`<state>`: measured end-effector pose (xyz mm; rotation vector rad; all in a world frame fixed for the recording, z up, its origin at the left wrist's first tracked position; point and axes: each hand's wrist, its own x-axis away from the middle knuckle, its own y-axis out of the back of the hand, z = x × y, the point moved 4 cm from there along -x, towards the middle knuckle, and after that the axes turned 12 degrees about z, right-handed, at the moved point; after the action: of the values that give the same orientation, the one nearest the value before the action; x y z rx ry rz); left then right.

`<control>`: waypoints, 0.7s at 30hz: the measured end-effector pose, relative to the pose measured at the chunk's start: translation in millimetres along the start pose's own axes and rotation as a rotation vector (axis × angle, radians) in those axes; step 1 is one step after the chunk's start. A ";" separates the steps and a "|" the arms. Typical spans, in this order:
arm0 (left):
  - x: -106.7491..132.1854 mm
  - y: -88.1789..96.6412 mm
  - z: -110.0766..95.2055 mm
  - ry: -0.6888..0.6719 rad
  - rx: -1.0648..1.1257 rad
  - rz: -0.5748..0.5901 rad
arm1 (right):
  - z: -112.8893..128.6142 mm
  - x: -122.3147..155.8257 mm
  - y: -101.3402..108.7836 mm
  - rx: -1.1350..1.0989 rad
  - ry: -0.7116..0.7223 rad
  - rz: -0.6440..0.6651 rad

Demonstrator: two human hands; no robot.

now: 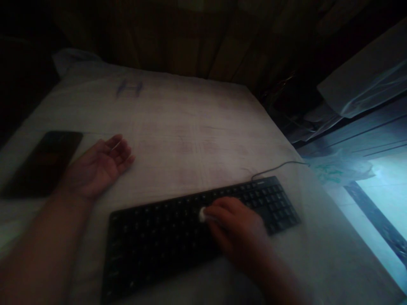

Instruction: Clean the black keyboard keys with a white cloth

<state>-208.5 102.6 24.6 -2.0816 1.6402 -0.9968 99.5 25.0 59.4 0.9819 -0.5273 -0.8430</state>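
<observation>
A black keyboard (152, 237) lies on a pale cloth-covered surface (190, 123) in dim light. My right hand (235, 226) rests on the keyboard's middle keys, its fingers pinched round a small white wad (202, 214) pressed against the keys. My left hand (101, 165) lies on the cloth to the left of the keyboard, palm up, fingers loosely curled and apart; a thin pale stick-like thing (115, 146) shows between the fingers. A dark phone (44, 163) lies flat just left of that hand.
The keyboard's cable (276, 166) runs off to the right edge of the surface. Beyond that edge are pale sheets or bags (365, 84) and a bright tiled floor (381, 195). A dark curtain or wall stands behind.
</observation>
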 end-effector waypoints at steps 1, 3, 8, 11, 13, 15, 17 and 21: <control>0.1 -0.2 -0.1 -0.001 -0.003 -0.001 | -1.2 0.5 0.6 0.006 -0.010 0.007; 0.4 -0.7 -0.3 0.000 -0.002 -0.005 | -3.9 1.7 1.6 0.023 -0.031 0.016; 0.5 -4.4 -0.4 -0.001 -0.005 -0.023 | -10.9 4.7 5.2 0.040 -0.064 0.020; 1.4 -6.7 -0.2 0.011 -0.009 -0.053 | -14.4 6.0 7.9 0.037 -0.083 0.029; 2.4 -7.3 -0.6 0.017 -0.017 -0.071 | -16.7 6.9 9.1 0.023 -0.097 0.030; 2.9 -7.4 -1.1 0.019 -0.026 -0.068 | -18.6 7.8 9.4 0.011 -0.102 0.030; 2.8 -7.0 -1.6 0.014 -0.027 -0.060 | -20.1 8.9 8.9 0.007 -0.103 0.037; 2.0 -6.4 -1.3 0.015 -0.027 -0.060 | -24.0 11.7 8.9 -0.005 -0.125 0.056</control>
<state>-204.5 102.9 30.1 -2.1581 1.6162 -1.0170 126.9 30.1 56.1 0.9092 -0.6566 -0.8584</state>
